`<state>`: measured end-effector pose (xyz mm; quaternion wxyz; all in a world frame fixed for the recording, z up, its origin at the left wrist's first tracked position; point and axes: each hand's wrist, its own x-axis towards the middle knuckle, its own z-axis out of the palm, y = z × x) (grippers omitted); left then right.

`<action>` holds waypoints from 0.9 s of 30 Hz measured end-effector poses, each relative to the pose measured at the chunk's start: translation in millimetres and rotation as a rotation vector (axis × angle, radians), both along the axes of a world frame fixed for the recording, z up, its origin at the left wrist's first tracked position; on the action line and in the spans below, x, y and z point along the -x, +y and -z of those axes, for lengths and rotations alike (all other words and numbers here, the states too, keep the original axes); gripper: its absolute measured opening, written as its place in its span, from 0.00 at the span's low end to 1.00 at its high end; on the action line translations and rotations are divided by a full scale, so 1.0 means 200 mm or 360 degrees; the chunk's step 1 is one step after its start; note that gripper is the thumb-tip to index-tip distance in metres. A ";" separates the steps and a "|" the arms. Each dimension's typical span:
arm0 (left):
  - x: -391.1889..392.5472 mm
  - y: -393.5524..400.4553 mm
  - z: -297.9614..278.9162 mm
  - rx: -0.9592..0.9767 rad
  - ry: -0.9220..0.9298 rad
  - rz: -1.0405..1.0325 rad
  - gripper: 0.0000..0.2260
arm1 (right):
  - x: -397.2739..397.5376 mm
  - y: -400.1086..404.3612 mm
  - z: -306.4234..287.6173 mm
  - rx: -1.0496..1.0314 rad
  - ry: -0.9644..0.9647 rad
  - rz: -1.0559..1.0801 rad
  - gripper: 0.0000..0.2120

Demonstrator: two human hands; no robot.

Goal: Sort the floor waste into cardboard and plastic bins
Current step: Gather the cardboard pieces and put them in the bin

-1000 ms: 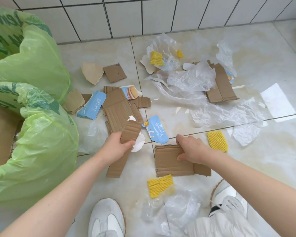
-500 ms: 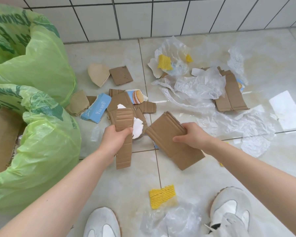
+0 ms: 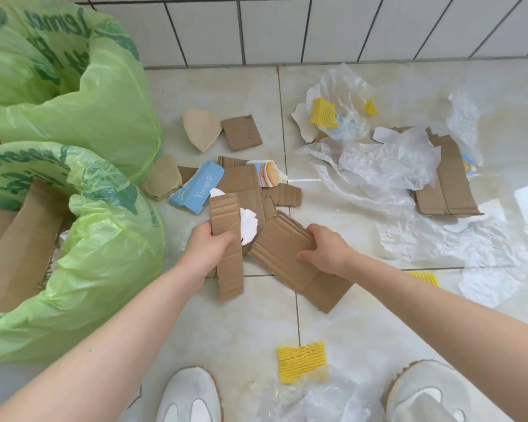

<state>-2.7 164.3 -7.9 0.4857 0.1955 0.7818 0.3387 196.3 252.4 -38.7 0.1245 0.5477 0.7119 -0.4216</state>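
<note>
Left hand (image 3: 206, 249): fingers curled around a narrow cardboard strip (image 3: 227, 245) together with a white paper scrap (image 3: 248, 224); the strip is held lengthwise, raised off the floor. Right hand (image 3: 323, 249): thumb and fingers clamped on the edge of a wide corrugated cardboard panel (image 3: 296, 263), held tilted, its upper corner just beside the strip.

Landmark: near green bag (image 3: 104, 254), at the left edge of the view.
- Inside this bag: a large cardboard sheet (image 3: 19, 248) leaning against the liner.
- Behind it: a far green bag (image 3: 73, 95), against the tiled wall (image 3: 317, 25).
- Directly right of it: both held cardboard pieces.
- Beyond them: a cardboard pile (image 3: 244, 181) with a blue carton piece (image 3: 197, 191) lying on it.
- Well right of the bag: crumpled clear plastic film (image 3: 387, 166) partly covering a folded cardboard piece (image 3: 445, 190).
- Lower right of the bag: 1 yellow foam net (image 3: 301, 362), between 2 white shoes (image 3: 189, 397).
</note>
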 end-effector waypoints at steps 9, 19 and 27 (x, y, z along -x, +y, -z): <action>0.04 -0.08 -0.23 -0.0207 0.0221 0.0174 0.09 | -0.02 0.08 -0.36 0.0117 0.0378 0.0064 0.06; 0.07 -0.27 -0.68 -0.0499 0.0879 -0.0057 0.05 | 0.27 -0.03 -0.74 0.0032 0.0876 0.0177 0.06; 0.31 -0.54 -0.91 -0.0694 0.0988 -0.0529 0.02 | 0.48 -0.28 -0.99 0.0096 0.1165 0.0199 0.18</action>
